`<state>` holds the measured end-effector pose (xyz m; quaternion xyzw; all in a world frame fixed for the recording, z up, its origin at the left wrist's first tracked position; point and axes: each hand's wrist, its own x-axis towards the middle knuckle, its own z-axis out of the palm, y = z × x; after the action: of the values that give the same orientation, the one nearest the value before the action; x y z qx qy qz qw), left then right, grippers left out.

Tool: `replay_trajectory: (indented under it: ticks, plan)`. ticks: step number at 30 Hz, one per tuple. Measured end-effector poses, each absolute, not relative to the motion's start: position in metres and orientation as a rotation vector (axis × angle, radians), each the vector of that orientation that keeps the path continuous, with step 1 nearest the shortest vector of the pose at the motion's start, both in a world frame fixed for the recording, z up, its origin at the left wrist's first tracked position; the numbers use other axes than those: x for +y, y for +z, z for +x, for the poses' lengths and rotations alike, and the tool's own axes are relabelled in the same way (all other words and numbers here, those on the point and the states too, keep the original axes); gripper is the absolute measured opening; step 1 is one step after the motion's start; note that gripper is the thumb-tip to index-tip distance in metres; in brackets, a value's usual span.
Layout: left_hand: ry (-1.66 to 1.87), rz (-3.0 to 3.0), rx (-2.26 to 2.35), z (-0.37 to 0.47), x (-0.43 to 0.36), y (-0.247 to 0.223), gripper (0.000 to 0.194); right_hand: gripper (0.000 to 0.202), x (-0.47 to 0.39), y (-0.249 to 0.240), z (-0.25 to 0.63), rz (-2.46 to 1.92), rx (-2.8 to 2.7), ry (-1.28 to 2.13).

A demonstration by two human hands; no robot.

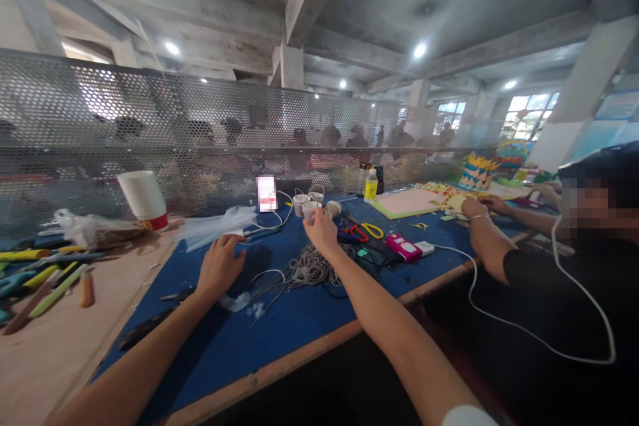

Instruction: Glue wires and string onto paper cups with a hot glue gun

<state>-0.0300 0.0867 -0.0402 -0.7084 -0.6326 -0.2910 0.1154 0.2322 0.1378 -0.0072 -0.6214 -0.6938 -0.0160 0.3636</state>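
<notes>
My right hand (322,233) reaches forward over a heap of tan cord (315,265). Its fingers close on a small pale cup (310,207). Beside it stands another small cup (298,204), with thin looped handles rising from the group. A roll of cord (333,207) lies just right of the fingers. My left hand (220,267) rests on the blue table mat (219,353), thumb apart from the fingers and nothing visible in it. Its fingertips are close to a clear plastic bag (214,226) and a thin dark stick (264,232).
Scissors with yellow handles (372,231) and red-handled scissors (357,233) lie right of the cord, near a pink box (403,248). Stacked paper cups (144,198) and tools (44,279) sit left. A co-worker's arm (486,243) is at right. A perforated metal screen (224,120) stands behind.
</notes>
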Motion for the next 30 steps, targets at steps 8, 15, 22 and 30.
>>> replay_trajectory:
  ticks: [8, 15, 22, 30]
  plan:
    - [-0.888, -2.099, -1.76, -0.032, 0.089, -0.043, 0.033, 0.063, 0.188, -0.011, 0.252, -1.809, -1.738, 0.043]
    - [-0.913, -2.11, -1.756, -0.032, 0.091, -0.043, 0.032, 0.058, 0.205, -0.014, 0.242, -1.84, -1.725, 0.067]
    - [-0.927, -2.146, -1.771, -0.03, 0.09, -0.043, 0.031, 0.064, 0.212, -0.019, 0.244, -1.831, -1.762, 0.093]
    - [-0.925, -2.144, -1.763, -0.031, 0.09, -0.045, 0.032, 0.061, 0.213, -0.022, 0.251, -1.832, -1.881, 0.177]
